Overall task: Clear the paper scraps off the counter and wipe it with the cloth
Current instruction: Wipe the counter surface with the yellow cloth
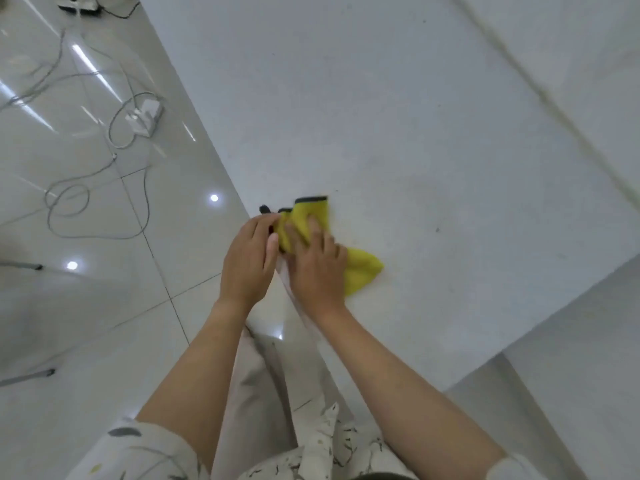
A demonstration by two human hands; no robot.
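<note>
The yellow cloth (pixel 311 220) lies bunched at the near edge of the white table (pixel 398 116), just where the surface drops off toward the tiled floor (pixel 104 289); the right hand (pixel 317 268) rests on top of it with its fingers (pixel 313 225) fairly straight and spread a little, pressing the fabric down rather than gripping it; the left hand (pixel 247 261) sits at the table edge touching the cloth's left side, fingers curled lightly toward the fabric, though whether it pinches a fold or cups below the edge cannot be told from here.

No paper scraps show plainly on the table; a few dark specks dot the surface farther out, too small to name; something dark peeks out just beyond the left hand, and what it is cannot be told.

The step in hand looks like gathering debris to the edge with the cloth, or regathering the cloth for the next pass; to do it well, keep the right palm flat so the whole pad of cloth bears on the surface; sweep toward the edge in one direction so nothing scatters back; hold the left hand just below the rim as a catcher; refold the loose tail on the right side so it does not drag; then work outward in overlapping strokes toward the far specks.
</note>
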